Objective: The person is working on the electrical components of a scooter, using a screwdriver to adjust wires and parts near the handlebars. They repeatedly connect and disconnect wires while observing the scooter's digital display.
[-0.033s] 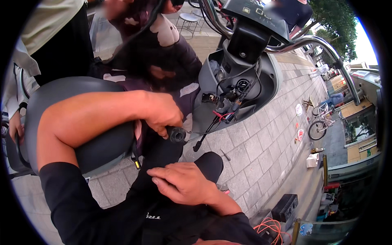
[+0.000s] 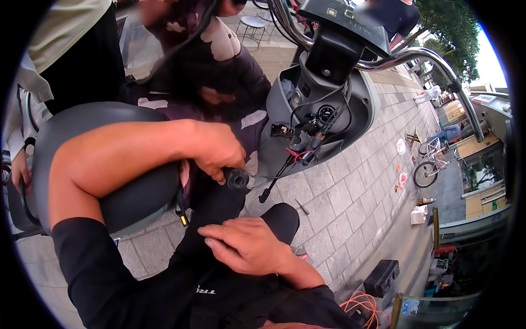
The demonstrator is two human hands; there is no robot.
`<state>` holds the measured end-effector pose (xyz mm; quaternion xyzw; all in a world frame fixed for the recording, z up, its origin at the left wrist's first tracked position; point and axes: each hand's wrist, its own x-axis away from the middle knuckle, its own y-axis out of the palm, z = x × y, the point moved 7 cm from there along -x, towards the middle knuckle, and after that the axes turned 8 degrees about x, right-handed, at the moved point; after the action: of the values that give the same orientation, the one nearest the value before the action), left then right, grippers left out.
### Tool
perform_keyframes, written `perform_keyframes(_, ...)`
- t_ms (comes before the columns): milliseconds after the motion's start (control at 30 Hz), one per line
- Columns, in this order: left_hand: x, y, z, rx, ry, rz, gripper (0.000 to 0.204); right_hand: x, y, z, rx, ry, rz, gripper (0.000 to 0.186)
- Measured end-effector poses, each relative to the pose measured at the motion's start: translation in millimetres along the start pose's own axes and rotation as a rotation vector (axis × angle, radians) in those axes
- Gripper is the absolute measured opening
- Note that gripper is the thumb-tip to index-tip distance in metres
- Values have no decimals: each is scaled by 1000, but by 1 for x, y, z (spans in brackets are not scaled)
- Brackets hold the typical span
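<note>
Nothing has moved: your left hand (image 2: 219, 151) still grips the black cylindrical part (image 2: 238, 179) beside the scooter's exposed wiring (image 2: 307, 134), your right hand (image 2: 246, 244) resting flat, wiring unfinished.

We see a white box-shaped package (image 2: 419, 214) standing on the paving at the right, near a parked bicycle. A rectangular white sign (image 2: 484, 99) with a red edge sits at the far right, above the shopfronts. At the bottom edge, a small round blue and white label (image 2: 409, 307) shows on a glass panel.
</note>
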<state>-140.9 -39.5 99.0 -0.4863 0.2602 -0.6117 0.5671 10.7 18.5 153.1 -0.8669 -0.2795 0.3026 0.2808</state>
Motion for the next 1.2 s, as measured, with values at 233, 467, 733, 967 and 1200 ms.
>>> perform_keyframes(233, 0, -11, -2, -7, 18, 97, 43, -1, -36, 10, -69, 96, 244, 16)
perform_keyframes(467, 0, -7, -7, -10, 25, 72, 44, 8, -54, 6, -46, -113, 314, 16)
perform_keyframes(733, 0, -10, -2, -20, -17, 84, 46, 16, -43, 7, -94, -86, 345, 13)
perform_keyframes(967, 0, -10, -4, -18, -26, 86, 37, 17, -39, 11, -86, -32, 351, 12)
perform_keyframes(1200, 1, -9, -6, -21, -25, 87, 45, 21, -54, 23, 9, 52, 471, 18)
